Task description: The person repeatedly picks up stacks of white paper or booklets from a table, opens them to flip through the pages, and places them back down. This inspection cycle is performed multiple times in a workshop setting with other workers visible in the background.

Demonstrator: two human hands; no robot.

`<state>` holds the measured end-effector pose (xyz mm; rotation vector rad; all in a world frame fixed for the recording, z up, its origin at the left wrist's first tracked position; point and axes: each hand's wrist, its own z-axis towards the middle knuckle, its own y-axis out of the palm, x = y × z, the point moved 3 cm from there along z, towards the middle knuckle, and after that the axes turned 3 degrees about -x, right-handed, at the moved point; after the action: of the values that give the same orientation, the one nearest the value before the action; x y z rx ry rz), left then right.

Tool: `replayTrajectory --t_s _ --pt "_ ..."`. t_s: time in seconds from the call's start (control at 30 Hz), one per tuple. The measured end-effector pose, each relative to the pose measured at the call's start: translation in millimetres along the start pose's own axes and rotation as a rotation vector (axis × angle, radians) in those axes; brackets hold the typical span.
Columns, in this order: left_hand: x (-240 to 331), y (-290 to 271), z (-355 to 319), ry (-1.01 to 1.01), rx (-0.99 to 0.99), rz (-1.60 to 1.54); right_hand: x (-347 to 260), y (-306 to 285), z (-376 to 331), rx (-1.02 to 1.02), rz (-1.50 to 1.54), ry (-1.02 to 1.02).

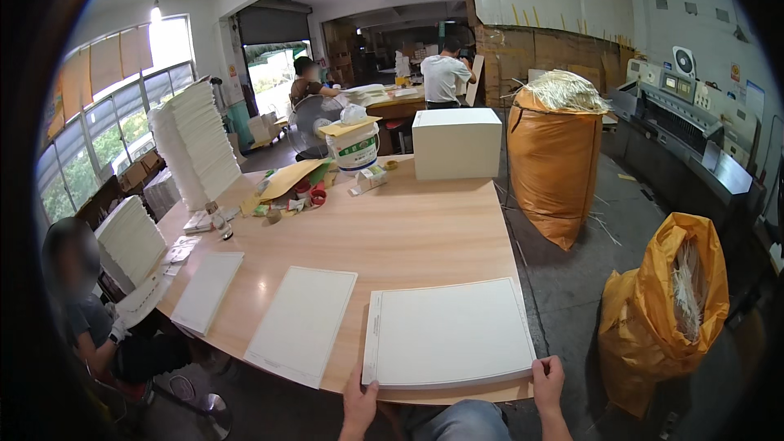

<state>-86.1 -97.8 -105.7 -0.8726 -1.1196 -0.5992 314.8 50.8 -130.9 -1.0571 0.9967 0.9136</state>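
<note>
A stack of large white printed sheets lies at the near right of the wooden table, its front edge by the table's near edge. My left hand is closed on the near left corner of this stack, thumb at the top sheet's edge. At the near right corner, my right hand is closed on the stack with its fingers curled. Just left lies a thinner pile of white sheets, and beyond it a third narrow pile. Neither of these is touched by my hands.
A tall white paper stack, a white block, a bucket and tape rolls stand on the table. A seated person works at left. Orange sacks of paper strips and a cutting machine stand right.
</note>
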Motion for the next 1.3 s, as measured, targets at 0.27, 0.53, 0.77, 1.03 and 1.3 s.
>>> replayTrajectory --t_s 0.27,0.53,0.77,1.03,1.3 --pt "132 100 52 0.627 -0.344 0.200 -24 -4 -4 -0.051 -0.147 -0.142" --pt "94 161 66 0.434 -0.684 0.129 -59 -30 12 -0.398 -0.601 -0.191" --pt "107 149 67 0.390 -0.689 -0.035 -139 23 5 -0.125 -0.513 -0.309" --pt "112 151 68 0.514 -0.735 0.049 -133 30 31 -0.242 -0.218 -0.186" --pt "108 149 71 0.480 -0.743 -0.012 -125 27 37 -0.350 0.548 0.329"
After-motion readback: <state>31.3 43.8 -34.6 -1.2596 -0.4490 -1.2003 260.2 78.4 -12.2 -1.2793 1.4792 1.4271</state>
